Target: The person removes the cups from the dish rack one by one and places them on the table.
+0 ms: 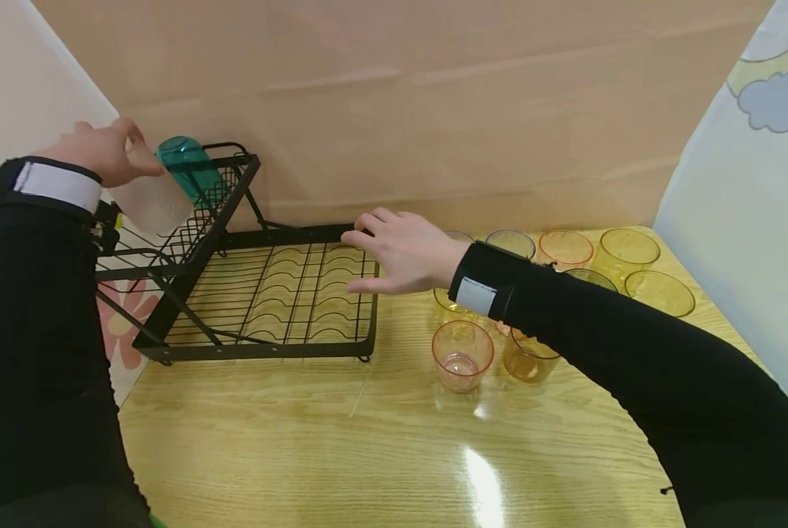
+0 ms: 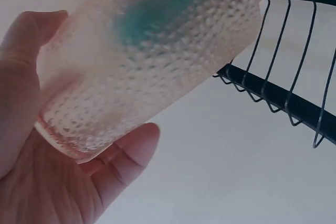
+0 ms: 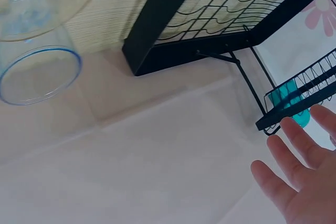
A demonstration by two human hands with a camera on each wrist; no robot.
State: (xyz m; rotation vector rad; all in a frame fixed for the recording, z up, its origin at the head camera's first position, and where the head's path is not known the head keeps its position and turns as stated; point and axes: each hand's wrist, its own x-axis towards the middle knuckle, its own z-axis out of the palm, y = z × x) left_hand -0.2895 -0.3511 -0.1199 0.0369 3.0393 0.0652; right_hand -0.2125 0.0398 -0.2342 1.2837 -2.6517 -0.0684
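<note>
Over by the black rack [image 1: 282, 293], the left hand [image 1: 103, 152] grips a clear dimpled cup [image 1: 152, 202] beside the teal cup [image 1: 189, 165], while the right hand [image 1: 403, 253] hovers with fingers spread, holding nothing.

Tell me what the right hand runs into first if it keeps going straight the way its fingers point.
Probably the black dish rack. The right hand is open, fingers pointing left over the rack's flat wire tray. Carried straight on, it would likely meet the rack's raised side basket, though its height above the wires is hard to judge.
</note>
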